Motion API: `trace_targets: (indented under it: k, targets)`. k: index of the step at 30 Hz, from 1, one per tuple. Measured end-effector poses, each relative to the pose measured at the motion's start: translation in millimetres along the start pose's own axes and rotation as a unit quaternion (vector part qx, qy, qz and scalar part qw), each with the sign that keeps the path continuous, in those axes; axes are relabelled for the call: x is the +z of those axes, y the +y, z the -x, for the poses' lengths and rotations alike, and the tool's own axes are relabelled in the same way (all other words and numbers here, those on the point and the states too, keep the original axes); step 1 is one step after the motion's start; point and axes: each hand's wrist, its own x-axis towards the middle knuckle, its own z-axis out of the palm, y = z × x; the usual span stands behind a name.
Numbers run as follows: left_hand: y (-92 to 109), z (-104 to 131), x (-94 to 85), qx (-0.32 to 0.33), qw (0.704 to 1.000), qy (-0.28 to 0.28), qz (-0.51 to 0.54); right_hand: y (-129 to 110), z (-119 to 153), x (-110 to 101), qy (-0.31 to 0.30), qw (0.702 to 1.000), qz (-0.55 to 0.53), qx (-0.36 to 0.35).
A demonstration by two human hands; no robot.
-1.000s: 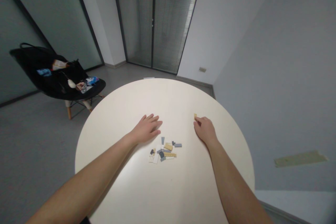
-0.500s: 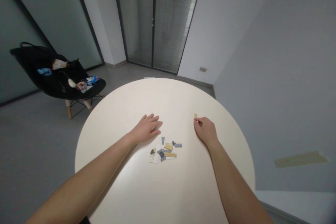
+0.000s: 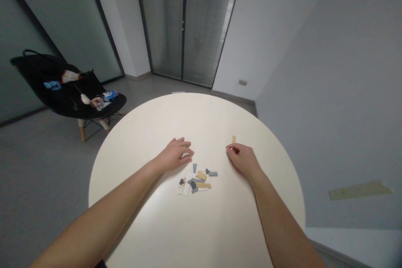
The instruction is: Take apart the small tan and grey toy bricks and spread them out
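My left hand (image 3: 175, 155) rests palm down on the white round table, fingers spread, with nothing in it. Just below its fingertips lies a loose pile of toy building bricks. The pile has a tan plate (image 3: 201, 175), a long tan brick (image 3: 203, 185), a dark grey piece (image 3: 193, 185), a light grey piece (image 3: 213, 173) and several white pieces. My right hand (image 3: 244, 158) is at the right of the pile, thumb and forefinger brought together; no piece shows at their tips. Right behind these fingers lies a small tan piece (image 3: 234, 138), partly covered by the hand.
The round table (image 3: 201, 113) has a curved edge on all visible sides. Beyond it at the left stands a black chair (image 3: 56, 102) with a bag and small packets on it. A glass door (image 3: 182, 29) is at the back, and a wall rises at the right.
My right hand has shifted slightly left and away from the small tan piece, which stays in place and shows more. My left hand's fingers have curled in a little.
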Motion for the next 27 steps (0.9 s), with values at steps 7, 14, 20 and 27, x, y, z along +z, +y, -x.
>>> trace_targets:
  k: [7, 14, 20, 27]
  targets:
    - [7.8, 1.3, -1.7, 0.019, 0.999, -0.011, 0.03, -11.1, 4.6, 0.4, -0.053, 0.998, -0.019, -0.016]
    - [20.1, 1.3, -5.9, 0.041, 0.998, -0.036, 0.027, -28.0, 10.3, 0.3, -0.091, 0.995, -0.041, -0.029]
    - [24.1, 2.1, -4.8, 0.041, 0.998, -0.042, 0.005, -48.2, 15.7, 3.7, -0.117, 0.989, -0.052, -0.073]
    - [23.2, 2.2, -0.5, 0.042, 0.999, -0.028, 0.002, -65.0, 21.3, 18.2, -0.166, 0.976, -0.049, -0.131]
